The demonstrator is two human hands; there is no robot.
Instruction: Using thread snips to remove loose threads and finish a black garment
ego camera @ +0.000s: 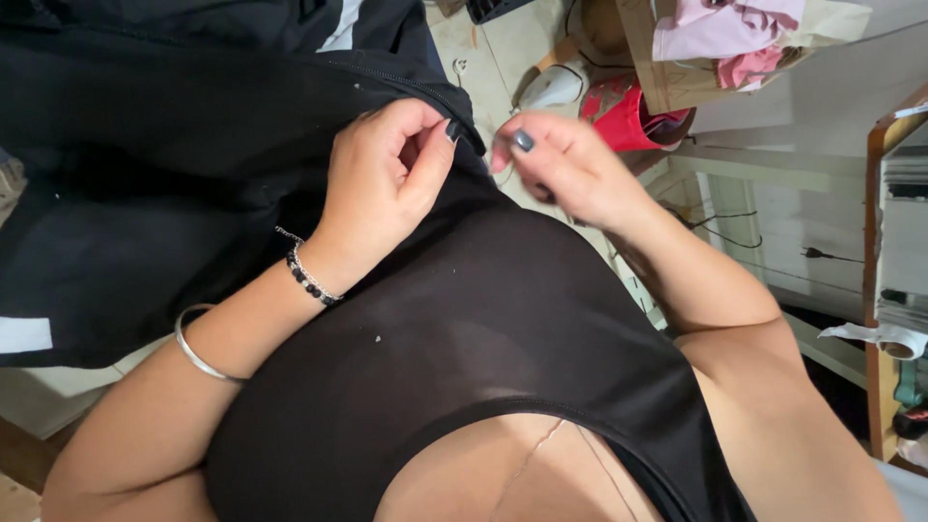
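Head view showed the left hand (387, 174) pinching the black garment (174, 174) edge taut, while the right hand (565, 164) pinched something too thin to tell.

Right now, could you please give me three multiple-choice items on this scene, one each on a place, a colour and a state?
1. Where is the left hand?
A. on the edge of the black garment
B. inside the red tub
C. on the cardboard box

2. What colour is the tub beyond the right hand?
A. blue
B. red
C. green

3. How are the left hand's fingers?
A. spread flat
B. curled, pinching the garment edge
C. hanging free of everything

Answers:
1 A, the hand rests at the garment's zipped edge.
2 B, the tub is plainly red.
3 B, thumb and fingers close on the fabric.
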